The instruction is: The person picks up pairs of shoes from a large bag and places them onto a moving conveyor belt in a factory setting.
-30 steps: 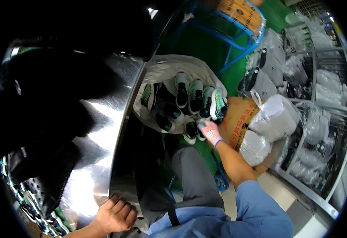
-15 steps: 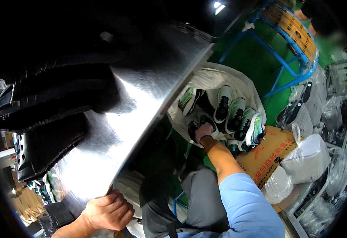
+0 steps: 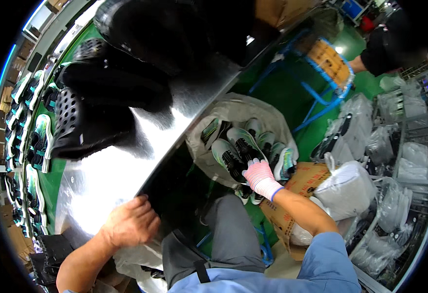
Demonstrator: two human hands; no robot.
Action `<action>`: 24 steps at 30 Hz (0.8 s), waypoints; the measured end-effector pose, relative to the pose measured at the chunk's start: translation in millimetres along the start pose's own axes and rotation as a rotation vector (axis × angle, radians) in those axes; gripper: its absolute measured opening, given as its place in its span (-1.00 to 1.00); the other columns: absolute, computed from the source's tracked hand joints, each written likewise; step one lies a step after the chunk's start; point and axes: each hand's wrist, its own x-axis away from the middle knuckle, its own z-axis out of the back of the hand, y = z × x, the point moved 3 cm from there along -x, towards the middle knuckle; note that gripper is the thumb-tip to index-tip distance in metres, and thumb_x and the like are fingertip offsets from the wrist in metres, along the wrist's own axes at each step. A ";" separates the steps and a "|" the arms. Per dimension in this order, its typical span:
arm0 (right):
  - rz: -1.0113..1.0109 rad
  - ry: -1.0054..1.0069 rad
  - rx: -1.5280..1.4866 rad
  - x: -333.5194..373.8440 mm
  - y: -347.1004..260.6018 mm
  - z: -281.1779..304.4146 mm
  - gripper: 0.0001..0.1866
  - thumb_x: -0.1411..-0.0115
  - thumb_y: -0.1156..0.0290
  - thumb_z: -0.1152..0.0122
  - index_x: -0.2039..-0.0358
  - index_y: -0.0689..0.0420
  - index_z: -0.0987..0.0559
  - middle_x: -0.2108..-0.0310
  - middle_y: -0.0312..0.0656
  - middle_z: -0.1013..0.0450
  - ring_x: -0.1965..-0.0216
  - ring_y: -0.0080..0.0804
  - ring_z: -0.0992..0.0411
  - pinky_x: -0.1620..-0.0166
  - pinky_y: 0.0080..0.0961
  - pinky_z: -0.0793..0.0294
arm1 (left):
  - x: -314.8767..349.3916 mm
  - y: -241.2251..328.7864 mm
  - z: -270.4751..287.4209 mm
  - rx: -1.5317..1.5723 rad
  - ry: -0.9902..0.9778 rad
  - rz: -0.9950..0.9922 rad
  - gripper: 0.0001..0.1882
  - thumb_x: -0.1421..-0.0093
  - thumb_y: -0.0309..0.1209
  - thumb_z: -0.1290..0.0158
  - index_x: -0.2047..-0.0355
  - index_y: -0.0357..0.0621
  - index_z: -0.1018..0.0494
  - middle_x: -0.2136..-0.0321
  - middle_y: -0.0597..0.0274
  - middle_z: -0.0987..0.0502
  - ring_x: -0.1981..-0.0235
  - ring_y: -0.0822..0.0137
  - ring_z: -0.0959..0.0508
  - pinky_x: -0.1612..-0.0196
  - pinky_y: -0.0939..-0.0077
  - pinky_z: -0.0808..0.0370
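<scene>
"Beside the metal desk [image 3: 96, 200], at the mouth of a whitish sack [image 3: 243, 102], I have a pair of running shoes [image 3: 246, 146], toes pointing away from me and a little left."

"How do your hands stand?"

"My right hand [image 3: 263, 179], in a striped pink-and-white glove, pinches both shoes at their heel ends, fingers closed over the collars. My left hand [image 3: 133, 222] is bare and curled at the desk's edge; its fingertips are hidden, so I can't tell whether it clamps the metal."

"And the pair itself?"

"Pale green toes, black lacing, side by side. More running shoes [image 3: 275, 154] lie around it in the sack, one of them tipped on its side at the left. From this angle I can't tell whether my pair rests on any of them."

"What stands around the sack?"

"Just right of it, a cardboard box [image 3: 297, 188] and a white plastic-wrapped bundle [image 3: 346, 188]. Farther right, a metal rack [image 3: 421, 183] holds plastic-bagged goods. Beyond the sack, a blue-framed chair [image 3: 331, 62] stands on the green floor [image 3: 292, 100], near a co-worker's dark clothing [image 3: 395, 46]."

"Your left side?"

"A black clog [image 3: 67, 117] with round holes sits on the desk; past it I see rows of green-and-white sneakers [image 3: 40, 141]."
</scene>
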 end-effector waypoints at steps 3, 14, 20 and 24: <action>0.006 0.200 0.029 64.8 12.5 44.7 -0.88 -0.17 0.29 -0.26 0.34 -0.03 -0.70 0.20 -0.13 -0.53 0.04 -0.17 -0.48 0.08 -0.23 -0.43 | 2.1 4.4 6.1 -0.005 -0.065 0.007 -0.87 -0.01 -0.38 -0.10 0.61 -0.08 -0.42 0.59 0.23 -0.44 0.40 0.23 -0.54 -0.07 0.30 -0.50; 0.276 0.478 0.315 296.0 -36.1 188.4 -0.92 -0.13 0.29 -0.20 0.41 -0.03 -0.60 0.42 -0.16 -0.46 0.21 -0.16 -0.49 0.27 -0.20 -0.42 | -54.1 70.4 34.8 0.607 0.503 0.796 0.23 0.10 0.08 -0.50 -0.48 -0.10 -0.13 -0.32 -0.18 -0.33 -0.32 -0.21 -0.33 -0.39 -0.01 -0.28; 0.425 0.552 0.306 319.0 -57.8 195.1 -0.86 -0.12 0.27 -0.19 0.33 -0.03 -0.63 0.37 -0.12 -0.48 0.19 -0.14 -0.50 0.28 -0.17 -0.43 | -42.3 109.6 41.9 1.209 0.510 1.135 0.31 0.07 0.06 -0.50 -0.53 -0.17 0.01 0.02 -0.31 -0.61 0.07 -0.04 -0.68 -0.06 0.20 -0.61; 0.450 0.605 0.307 326.6 -72.8 201.8 -0.89 -0.08 0.27 -0.21 0.38 -0.07 -0.61 0.40 -0.18 -0.43 0.24 -0.18 -0.46 0.29 -0.21 -0.40 | -9.5 132.7 42.9 1.217 0.517 1.106 -0.09 -0.13 0.04 -0.38 -0.33 -0.26 -0.36 0.07 -0.11 -0.63 0.03 0.16 -0.63 -0.07 0.31 -0.54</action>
